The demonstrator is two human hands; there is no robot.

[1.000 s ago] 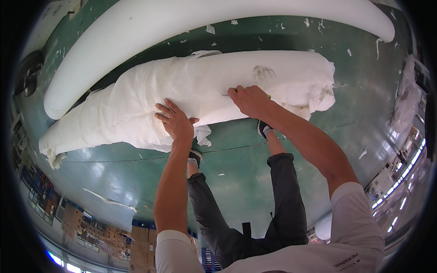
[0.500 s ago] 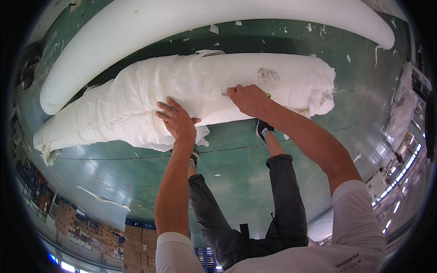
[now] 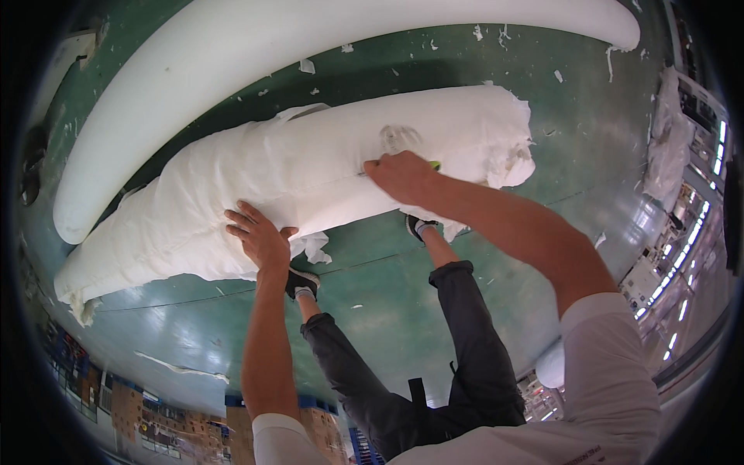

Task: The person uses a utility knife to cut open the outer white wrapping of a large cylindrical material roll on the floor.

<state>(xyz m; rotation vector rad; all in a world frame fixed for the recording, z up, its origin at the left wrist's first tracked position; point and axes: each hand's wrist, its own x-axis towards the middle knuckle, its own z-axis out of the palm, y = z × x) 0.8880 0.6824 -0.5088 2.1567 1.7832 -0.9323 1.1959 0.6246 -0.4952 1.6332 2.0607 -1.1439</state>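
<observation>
A long roll wrapped in loose white sheeting (image 3: 325,159) lies across the floor before me, its wrap creased and ragged at both ends. On its left half my left hand (image 3: 262,237) rests flat with the fingers spread. My right hand (image 3: 401,178) is closed around what looks like a utility knife (image 3: 435,166); its yellow-green end shows behind the fist, and a thin tip reaches the wrap in front. Most of the knife is hidden by my fingers. Just beyond the fist is a dark, scuffed mark (image 3: 401,139) on the wrap.
Behind it lies a second long, smooth white roll (image 3: 232,58). Scraps of white material are scattered over the green floor (image 3: 364,279), with a white strip (image 3: 182,366) at lower left. Clear plastic sheeting (image 3: 668,143) is at the right; cardboard boxes (image 3: 174,418) stand at lower left.
The view has shifted and turned slightly, so the rolls appear tilted. My right hand is a little nearer the scuffed mark's left side; my left hand keeps its place on the wrap.
</observation>
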